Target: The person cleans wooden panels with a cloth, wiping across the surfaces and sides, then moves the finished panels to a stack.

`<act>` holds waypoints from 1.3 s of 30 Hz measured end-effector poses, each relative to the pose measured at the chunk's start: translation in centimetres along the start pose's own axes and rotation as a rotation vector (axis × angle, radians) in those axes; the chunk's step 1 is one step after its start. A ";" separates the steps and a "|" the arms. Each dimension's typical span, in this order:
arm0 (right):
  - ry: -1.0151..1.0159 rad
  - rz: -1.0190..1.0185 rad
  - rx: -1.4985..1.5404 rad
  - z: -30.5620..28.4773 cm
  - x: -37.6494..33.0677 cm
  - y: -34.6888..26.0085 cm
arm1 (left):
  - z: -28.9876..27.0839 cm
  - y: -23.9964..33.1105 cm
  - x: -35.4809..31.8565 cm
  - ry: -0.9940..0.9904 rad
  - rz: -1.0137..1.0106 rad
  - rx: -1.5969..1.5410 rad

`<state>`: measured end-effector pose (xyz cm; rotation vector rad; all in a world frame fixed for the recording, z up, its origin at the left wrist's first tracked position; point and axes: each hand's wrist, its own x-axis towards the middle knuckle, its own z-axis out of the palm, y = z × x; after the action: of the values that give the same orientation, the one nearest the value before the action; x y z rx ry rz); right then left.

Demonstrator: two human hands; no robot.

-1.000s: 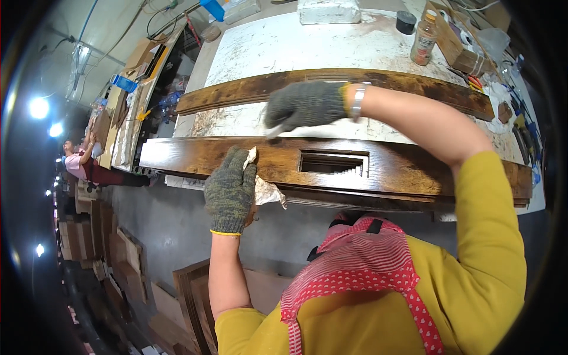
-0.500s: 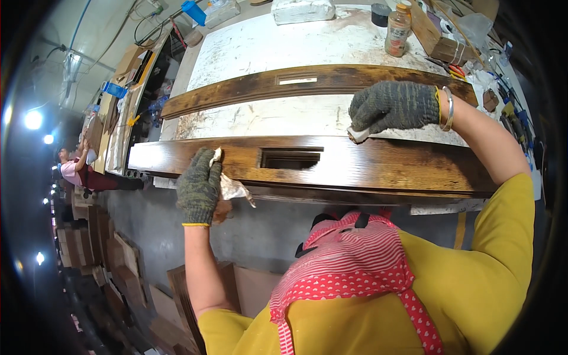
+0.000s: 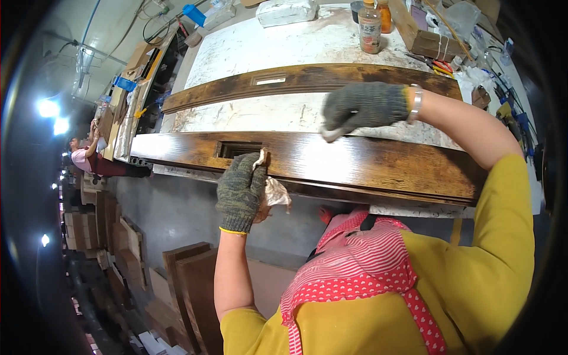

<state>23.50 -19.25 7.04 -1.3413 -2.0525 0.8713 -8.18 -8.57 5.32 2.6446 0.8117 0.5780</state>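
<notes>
A long, glossy brown wooden board (image 3: 378, 163) with a rectangular slot (image 3: 239, 149) near its left part lies along the table's near side. My left hand (image 3: 241, 192), in a dark knitted glove, is closed on a stained whitish rag (image 3: 276, 194) at the board's front edge, just below the slot. In a matching glove, my right hand (image 3: 364, 106) is over the board's far edge, right of the slot. Its fingers are bent around a small pale piece (image 3: 331, 135), blurred and too small to name; whether it touches the board I cannot tell.
Behind lies a second brown board (image 3: 331, 74) on the white, stained table (image 3: 236, 53). At the back stand a plastic bottle (image 3: 370, 29), a wrapped white block (image 3: 287, 12) and a wooden box (image 3: 435, 44). Red-handled pliers (image 3: 442, 66) lie right. A person (image 3: 89, 157) works far left.
My left hand with the rag has moved right along the board's front edge, from left of the slot to below it. The view has shifted, and my right hand appears further left.
</notes>
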 end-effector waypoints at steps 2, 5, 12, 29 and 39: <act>0.019 0.025 0.027 -1.2 -4.2 0.8 | 0.3 0.1 0.1 0.014 0.001 0.010; -0.079 0.124 -0.038 -2.9 -4.3 -0.6 | 0.6 0.2 0.3 0.004 0.002 0.027; 0.189 -0.103 0.081 1.6 1.2 3.0 | 1.3 0.2 0.6 0.046 0.057 -0.040; 0.094 0.183 -0.078 -1.3 -9.8 -3.6 | 2.3 0.4 -1.3 0.075 -0.045 0.225; 0.038 0.000 0.040 -0.8 -10.7 1.0 | 7.3 16.8 -3.4 -0.029 0.065 0.241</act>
<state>28.56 -28.70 5.92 -1.3260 -1.9959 0.8760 0.43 -25.13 4.81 2.8999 0.8368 0.4832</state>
